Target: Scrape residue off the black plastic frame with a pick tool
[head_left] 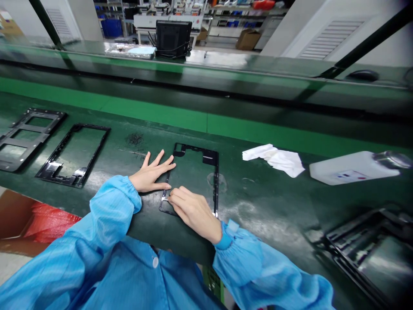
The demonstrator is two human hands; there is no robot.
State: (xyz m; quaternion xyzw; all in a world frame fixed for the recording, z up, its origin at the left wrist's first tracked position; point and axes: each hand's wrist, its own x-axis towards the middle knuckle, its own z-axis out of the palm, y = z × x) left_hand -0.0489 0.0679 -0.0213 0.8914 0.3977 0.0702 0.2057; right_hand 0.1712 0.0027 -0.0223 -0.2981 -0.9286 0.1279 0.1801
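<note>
Desk: I see a black, open rectangular frame [216,185] flat on the glossy dark-green desk [264,211] | Room: white louvred panel [332,39], brown cardboard box [248,39] behind | Left hand [153,174]: grip fanned wide, holding nothing, at frame's left edge | Right hand [192,212]: grip pinched on small silvery sliver [165,199] | White plastic bottle [342,164]: label [350,176] unreadable

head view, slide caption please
Left hand spread at a black frame, right hand over its near end, on a green bench.

Left hand [151,175] palm down, fingers [166,166] spread; right hand [192,210] near it, fingers curled in pinch.
</note>
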